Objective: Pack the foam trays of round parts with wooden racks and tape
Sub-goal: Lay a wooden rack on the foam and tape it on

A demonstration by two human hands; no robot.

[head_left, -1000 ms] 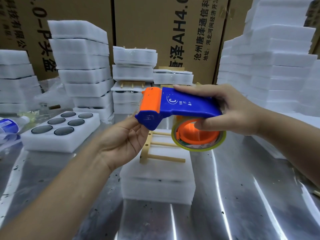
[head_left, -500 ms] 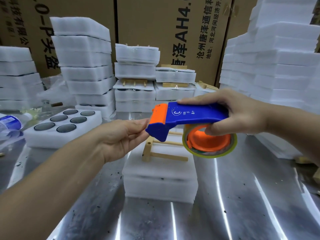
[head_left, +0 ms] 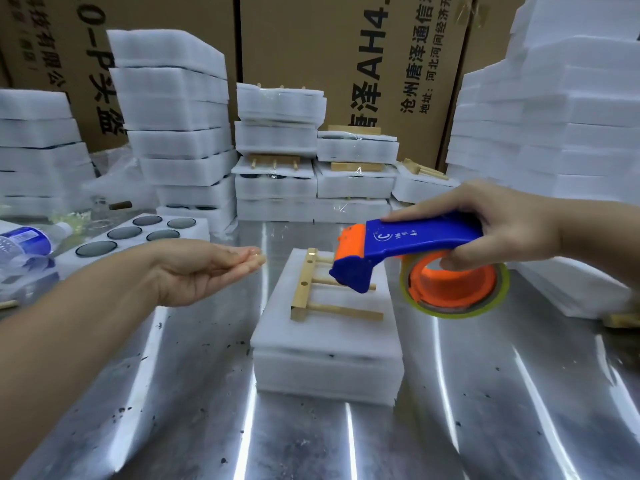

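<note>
The white foam stack (head_left: 325, 344) at the middle of the shiny metal table (head_left: 485, 410) was seen closed, with the pale wooden peg rack (head_left: 304, 285) laid flat on top. No tape could be made out round it, so the wrapping was judged not yet begun. The blue-and-orange plastic tape dispenser (head_left: 408, 244) was gripped from above by the right hand (head_left: 509, 220), its nose held over the rack; contact could not be told. The left hand (head_left: 204, 271) was held palm-up beside the stack, fingers nearly straight and together. A glint at its fingertips (head_left: 254, 253) might have been a clear tape end, but this could not be settled. Taped foam packs (head_left: 277, 140) were stacked at the back, apparently finished. An open foam tray of dark round parts (head_left: 104, 259) was left uncovered at the left. The middle stack's contents were hidden.
</note>
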